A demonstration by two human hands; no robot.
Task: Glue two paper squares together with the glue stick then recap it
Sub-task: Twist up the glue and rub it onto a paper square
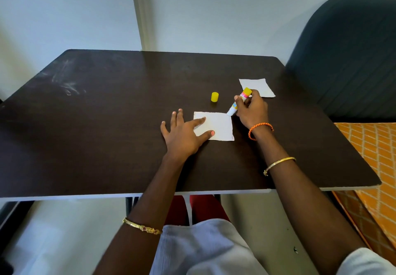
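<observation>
1. Glue stick, a white tube with a yellow base and pink band, is tilted with its tip touching the far right corner of the near white paper square.
2. The right hand has its grip clamped around the tube, fingers curled on it.
3. The left hand lies flat, fingers spread straight; its thumb and forefinger press the near square's left part onto the dark brown wooden counter.
4. The small yellow cap stands upright on the counter, apart from the tube, beyond the near square.
5. A second white paper square lies farther back and right, just behind the right hand.
</observation>
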